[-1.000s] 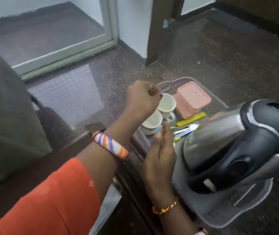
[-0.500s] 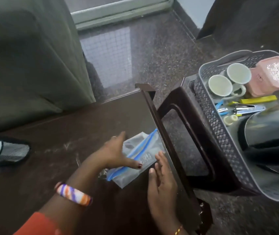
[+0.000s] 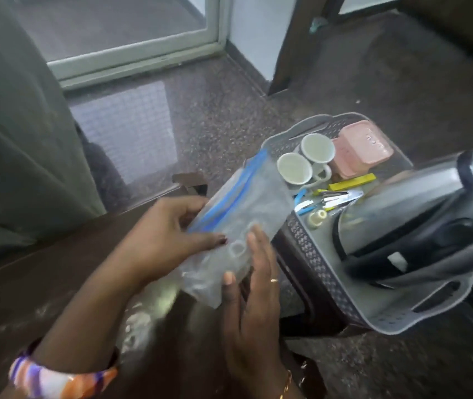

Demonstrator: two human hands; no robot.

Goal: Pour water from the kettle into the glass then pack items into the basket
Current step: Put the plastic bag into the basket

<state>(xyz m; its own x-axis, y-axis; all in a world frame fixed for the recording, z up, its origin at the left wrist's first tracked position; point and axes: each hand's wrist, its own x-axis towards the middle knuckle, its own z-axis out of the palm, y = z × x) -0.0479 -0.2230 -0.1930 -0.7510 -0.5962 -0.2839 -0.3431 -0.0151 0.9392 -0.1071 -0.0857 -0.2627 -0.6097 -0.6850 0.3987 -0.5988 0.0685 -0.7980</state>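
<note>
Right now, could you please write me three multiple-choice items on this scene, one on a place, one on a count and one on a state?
1. Where does the steel kettle with the black handle lie?
A. in the grey plastic basket
B. on the floor
C. on the dark wooden table

2. How many white cups are in the basket?
A. one
B. two
C. four

3. How is the clear zip bag with the blue seal held?
A. by both hands
B. by nobody
C. by one hand alone

Answers: 1 A, it lies inside the basket's walls. 2 B, two rims show side by side. 3 A, the left hand and right hand both grip it.
</note>
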